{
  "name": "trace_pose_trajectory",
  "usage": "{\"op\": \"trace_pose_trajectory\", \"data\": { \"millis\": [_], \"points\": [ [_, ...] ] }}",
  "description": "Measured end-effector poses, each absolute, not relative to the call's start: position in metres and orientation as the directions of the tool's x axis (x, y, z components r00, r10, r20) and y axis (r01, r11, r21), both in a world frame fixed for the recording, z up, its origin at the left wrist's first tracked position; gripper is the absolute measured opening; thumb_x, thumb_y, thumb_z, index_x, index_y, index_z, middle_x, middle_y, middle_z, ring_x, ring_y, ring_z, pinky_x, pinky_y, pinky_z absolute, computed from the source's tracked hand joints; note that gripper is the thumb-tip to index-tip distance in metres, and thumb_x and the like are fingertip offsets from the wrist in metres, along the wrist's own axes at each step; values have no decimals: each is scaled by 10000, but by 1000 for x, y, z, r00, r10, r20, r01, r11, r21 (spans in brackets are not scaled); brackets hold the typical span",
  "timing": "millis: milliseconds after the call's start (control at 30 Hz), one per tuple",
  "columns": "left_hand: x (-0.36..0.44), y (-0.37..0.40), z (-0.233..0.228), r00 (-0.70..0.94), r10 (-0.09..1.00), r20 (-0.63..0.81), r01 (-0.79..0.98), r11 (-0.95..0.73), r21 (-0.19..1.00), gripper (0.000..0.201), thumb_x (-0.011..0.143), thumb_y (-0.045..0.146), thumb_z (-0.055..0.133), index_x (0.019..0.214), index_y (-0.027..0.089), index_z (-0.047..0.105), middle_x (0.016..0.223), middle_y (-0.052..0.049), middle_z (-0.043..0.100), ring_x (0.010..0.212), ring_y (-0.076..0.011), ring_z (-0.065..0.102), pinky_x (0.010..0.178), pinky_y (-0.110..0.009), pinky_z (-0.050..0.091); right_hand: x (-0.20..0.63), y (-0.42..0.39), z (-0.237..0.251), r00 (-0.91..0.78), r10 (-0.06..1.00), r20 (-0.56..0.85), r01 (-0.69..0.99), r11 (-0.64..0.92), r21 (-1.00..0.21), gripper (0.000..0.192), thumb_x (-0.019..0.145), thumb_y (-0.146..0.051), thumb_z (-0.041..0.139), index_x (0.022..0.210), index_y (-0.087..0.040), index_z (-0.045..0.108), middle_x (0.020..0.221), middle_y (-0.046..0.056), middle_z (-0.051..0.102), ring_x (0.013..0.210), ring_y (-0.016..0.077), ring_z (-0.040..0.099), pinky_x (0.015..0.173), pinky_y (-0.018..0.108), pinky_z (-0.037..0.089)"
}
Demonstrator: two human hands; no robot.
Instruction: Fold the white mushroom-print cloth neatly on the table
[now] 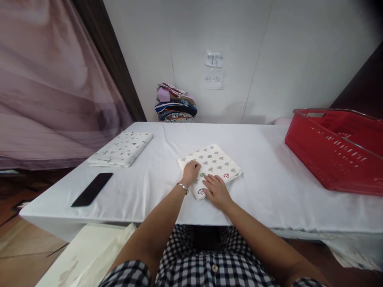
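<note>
Folded cloth (213, 161) laid near middle of front edge of table (257, 207); likely light, soft, best gripped by edges. Left hand (190, 172): fingers curled on cloth, grip cannot be told. Right hand (218, 193): fingers loosely spread, nothing gripped. Beyond back edge: "45-50" on lower paper (213, 80); upper paper (214, 59) illegible.

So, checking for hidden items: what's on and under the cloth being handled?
Left hand and right hand rest on the cloth; white tablecloth shows around it; what's beneath is covered.
</note>
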State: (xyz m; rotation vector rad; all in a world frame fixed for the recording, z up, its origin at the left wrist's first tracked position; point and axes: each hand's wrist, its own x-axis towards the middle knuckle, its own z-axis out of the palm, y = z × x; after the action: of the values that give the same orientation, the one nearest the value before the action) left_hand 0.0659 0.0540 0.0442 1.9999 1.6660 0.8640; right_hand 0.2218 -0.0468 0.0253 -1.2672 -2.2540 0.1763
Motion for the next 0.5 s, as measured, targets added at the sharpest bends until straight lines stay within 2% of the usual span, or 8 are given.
{"op": "trace_pose_trajectory", "data": {
  "millis": [200, 300, 400, 500],
  "points": [
    [61, 53, 52, 207, 967, 149, 720, -254, 646, 151, 767, 157, 550, 810, 192, 691, 917, -23, 659, 894, -151, 592, 847, -262, 455, 222, -45, 20, -414, 787, 458, 735, 586, -342, 343, 920, -335, 436, 1209, -215, 577, 1314, 82, 538, 1269, 229, 414, 1046, 438, 278],
    [61, 53, 59, 256, 959, 123, 758, -278, 590, 150, 782, 180, 556, 821, 193, 701, 940, -20, 657, 891, -145, 594, 829, -249, 452, 223, -43, 18, -417, 769, 485, 724, 603, -334, 336, 917, -332, 444, 1202, -218, 579, 1301, 88, 548, 1257, 238, 430, 1032, 448, 296],
    [64, 52, 64, 332, 935, 126, 825, -353, 442, 165, 819, 205, 535, 820, 197, 701, 943, -27, 647, 892, -150, 582, 797, -251, 448, 223, -43, 17, -416, 769, 485, 728, 602, -329, 333, 917, -330, 445, 1202, -221, 578, 1300, 85, 549, 1257, 238, 430, 1034, 453, 297],
    [68, 52, 64, 422, 897, 128, 870, -441, 220, 208, 863, 210, 489, 807, 176, 687, 936, -61, 629, 933, -183, 557, 783, -279, 440, 223, -44, 18, -412, 775, 479, 733, 594, -331, 330, 918, -330, 447, 1196, -214, 581, 1310, 82, 541, 1259, 234, 428, 1041, 450, 291]
  ]
}}
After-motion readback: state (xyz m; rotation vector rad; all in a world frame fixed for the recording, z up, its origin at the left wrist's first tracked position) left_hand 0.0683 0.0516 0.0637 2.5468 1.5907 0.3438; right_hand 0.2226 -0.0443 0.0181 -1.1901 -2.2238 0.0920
